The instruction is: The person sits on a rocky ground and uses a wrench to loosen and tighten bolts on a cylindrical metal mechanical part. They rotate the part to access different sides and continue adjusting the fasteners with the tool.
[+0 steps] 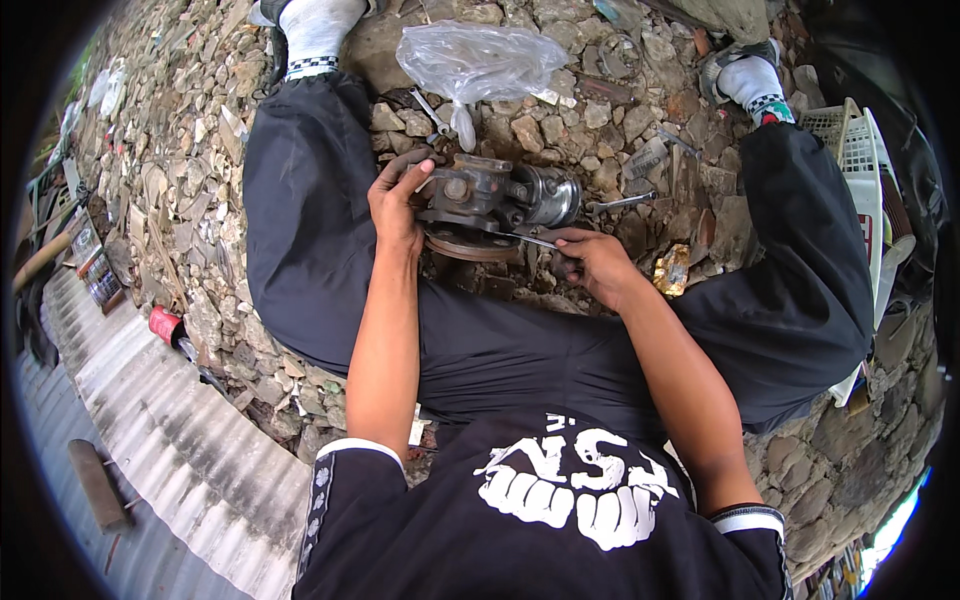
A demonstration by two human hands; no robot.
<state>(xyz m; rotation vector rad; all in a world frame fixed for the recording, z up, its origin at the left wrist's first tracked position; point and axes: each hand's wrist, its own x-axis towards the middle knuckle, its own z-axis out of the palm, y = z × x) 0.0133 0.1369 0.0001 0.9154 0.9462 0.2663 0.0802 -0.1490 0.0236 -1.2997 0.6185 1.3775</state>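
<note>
A dark, greasy metal pump-like part [480, 190] with a round pulley wheel [475, 246] underneath and a shiny cylinder [553, 195] on its right side sits between my legs. My left hand [400, 205] grips its left side, thumb on the upper edge. In my right hand [590, 262] is a slim metal tool [532, 240], whose tip reaches the part just above the pulley. The handle end is hidden by my fingers, so its exact kind is unclear. Just right of the cylinder lies a wrench [622, 203] on the stones.
Broken stones cover the ground. Beyond the part lie a clear plastic bag [480, 62] and another wrench [430, 112]. A crumpled gold wrapper [671, 270] is near my right wrist. A white plastic crate [862, 190] stands beside my right leg; corrugated sheets [190, 430] lie at left.
</note>
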